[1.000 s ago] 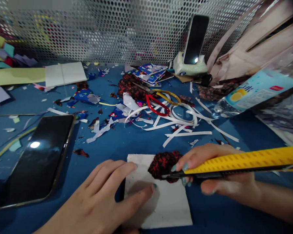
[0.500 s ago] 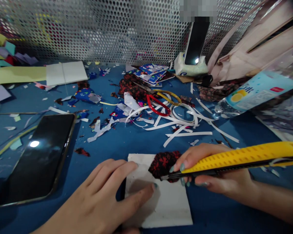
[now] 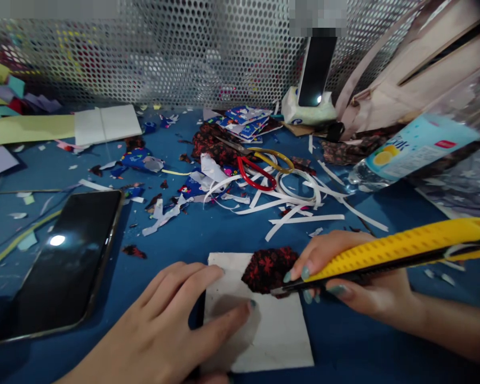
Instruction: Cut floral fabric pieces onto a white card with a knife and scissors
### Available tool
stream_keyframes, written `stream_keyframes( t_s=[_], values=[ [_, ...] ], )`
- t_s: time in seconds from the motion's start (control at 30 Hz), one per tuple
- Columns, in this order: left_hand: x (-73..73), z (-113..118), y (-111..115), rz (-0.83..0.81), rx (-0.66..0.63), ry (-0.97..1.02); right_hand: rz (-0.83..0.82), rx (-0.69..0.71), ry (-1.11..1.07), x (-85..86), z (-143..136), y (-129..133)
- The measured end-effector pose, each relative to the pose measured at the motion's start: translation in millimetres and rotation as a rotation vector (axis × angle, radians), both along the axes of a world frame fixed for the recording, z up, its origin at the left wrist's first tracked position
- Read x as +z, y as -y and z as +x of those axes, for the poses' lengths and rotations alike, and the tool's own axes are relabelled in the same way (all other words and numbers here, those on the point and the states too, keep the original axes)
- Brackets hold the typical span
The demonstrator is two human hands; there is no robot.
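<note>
A white square pad (image 3: 276, 336) lies on the blue table. Fingers apart, my left hand (image 3: 176, 314) rests on the pad's left part and holds nothing. My right hand (image 3: 360, 288) grips a yellow utility knife (image 3: 400, 248) at the pad's right side. The knife's short metal tip touches or nearly touches the lower edge of a dark red-patterned scrap (image 3: 268, 269), which lies on the upper right of the pad. Whether the right fingers also touch the scrap is unclear.
A black phone (image 3: 64, 266) lies at the left. Behind the pad are scissors (image 3: 260, 173), white strips (image 3: 308, 218) and paper scraps. A bottle (image 3: 420, 149) leans at the right. A second phone (image 3: 317, 69) stands upright before a perforated metal panel (image 3: 176, 53).
The knife tip has shifted slightly right along the scrap's lower edge, with my right hand. My left hand has stayed on the pad. The view has moved a little.
</note>
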State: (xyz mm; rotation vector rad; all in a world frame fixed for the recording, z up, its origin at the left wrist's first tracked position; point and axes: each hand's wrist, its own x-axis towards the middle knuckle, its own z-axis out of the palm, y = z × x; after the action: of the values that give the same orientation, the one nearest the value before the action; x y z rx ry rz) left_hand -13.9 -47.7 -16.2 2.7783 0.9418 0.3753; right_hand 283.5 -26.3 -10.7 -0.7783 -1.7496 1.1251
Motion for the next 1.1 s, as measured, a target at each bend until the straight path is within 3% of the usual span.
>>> stream_keyframes(
  t_s=[0.3,0.53,0.83,1.1],
  values=[
    [-1.2,-2.0,1.6,-0.015,0.001,-0.005,0.103,-0.068,0.129,-0.1,3.6,-1.6],
    [-8.4,-3.2,-2.6,0.037,-0.054,0.044,0.191,0.062,0.223,6.4,2.5,-1.1],
    [-7.3,-3.9,-2.6,0.029,-0.044,0.023,0.03,-0.016,-0.013,-0.8,4.8,-2.7],
    [-1.5,-0.6,-0.6,0.009,-0.021,0.006,0.073,-0.042,0.046,-2.3,3.6,-3.2]
  ],
)
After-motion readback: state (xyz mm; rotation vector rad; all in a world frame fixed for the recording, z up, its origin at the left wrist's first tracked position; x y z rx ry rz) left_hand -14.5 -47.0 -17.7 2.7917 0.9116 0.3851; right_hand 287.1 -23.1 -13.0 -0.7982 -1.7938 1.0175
